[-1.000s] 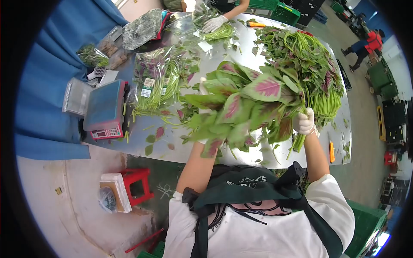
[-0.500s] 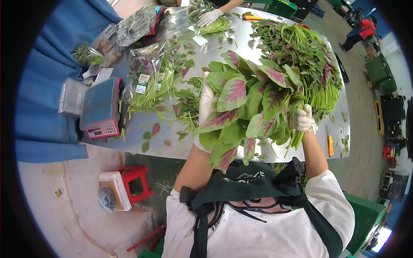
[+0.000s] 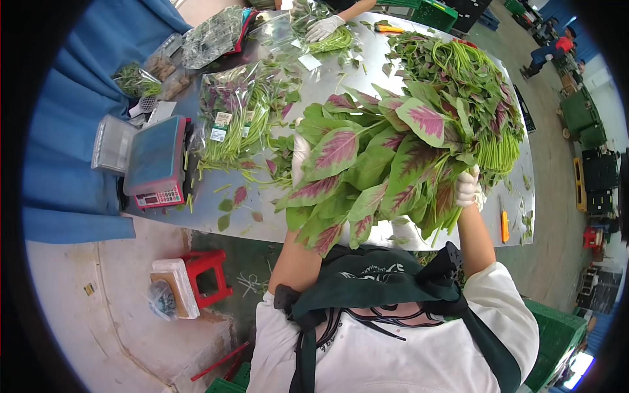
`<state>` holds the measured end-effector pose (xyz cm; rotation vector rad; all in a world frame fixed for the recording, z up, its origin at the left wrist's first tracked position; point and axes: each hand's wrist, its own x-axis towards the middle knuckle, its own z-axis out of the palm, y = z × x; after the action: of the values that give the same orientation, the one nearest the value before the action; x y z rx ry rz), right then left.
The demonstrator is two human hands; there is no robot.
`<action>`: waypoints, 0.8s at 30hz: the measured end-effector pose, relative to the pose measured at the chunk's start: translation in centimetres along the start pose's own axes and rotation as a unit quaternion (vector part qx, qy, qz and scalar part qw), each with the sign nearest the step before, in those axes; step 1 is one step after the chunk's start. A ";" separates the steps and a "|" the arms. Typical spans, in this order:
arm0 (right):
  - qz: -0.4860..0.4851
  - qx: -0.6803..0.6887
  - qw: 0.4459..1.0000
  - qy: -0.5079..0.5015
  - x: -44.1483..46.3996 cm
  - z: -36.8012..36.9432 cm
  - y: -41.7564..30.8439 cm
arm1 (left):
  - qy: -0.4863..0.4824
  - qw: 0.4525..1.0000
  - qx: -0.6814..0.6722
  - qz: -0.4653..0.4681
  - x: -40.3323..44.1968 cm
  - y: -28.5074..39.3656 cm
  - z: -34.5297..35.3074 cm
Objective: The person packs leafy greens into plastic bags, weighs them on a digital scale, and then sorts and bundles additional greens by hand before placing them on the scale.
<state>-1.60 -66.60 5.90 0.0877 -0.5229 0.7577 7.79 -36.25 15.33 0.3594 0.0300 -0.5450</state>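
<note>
A large bunch of green leaves with purple centres (image 3: 386, 164) is in front of me, above the metal table. My right hand (image 3: 467, 187), in a white glove, is closed round its stems at the right. My left hand (image 3: 301, 150), also gloved, is at the left edge of the leaves, which hide most of its fingers. Behind my right hand lies a big pile of the same greens (image 3: 468, 85), stems toward me. Clear bags of greens with labels (image 3: 236, 118) lie to the left of my left hand.
A scale with a red keypad (image 3: 156, 160) stands at the table's left end. An orange cutter (image 3: 504, 226) lies at the right, another (image 3: 389, 29) at the far edge. A co-worker's gloved hand (image 3: 325, 28) touches greens across the table. Loose leaves (image 3: 229, 208) lie near the front edge.
The held bunch has shifted slightly, its leaves now spreading further left. My left hand has moved a little left, my right hand a little right. The person in red in the background has moved.
</note>
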 end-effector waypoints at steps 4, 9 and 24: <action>-0.003 0.014 0.999 -0.032 0.8 0.7 0.4 | 0.184 0.982 0.042 -0.023 0.3 0.5 0.1; -0.001 0.018 0.998 -0.067 1.5 1.0 0.3 | 0.072 0.965 0.173 0.183 1.0 2.0 -7.3; -0.061 -0.035 0.997 0.030 1.5 0.6 0.7 | 0.009 0.645 0.686 0.335 -0.1 -0.1 -3.2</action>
<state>-1.41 -65.27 7.12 0.0310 -0.4825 0.6194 7.90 -35.17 12.32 1.8034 -0.5247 0.3181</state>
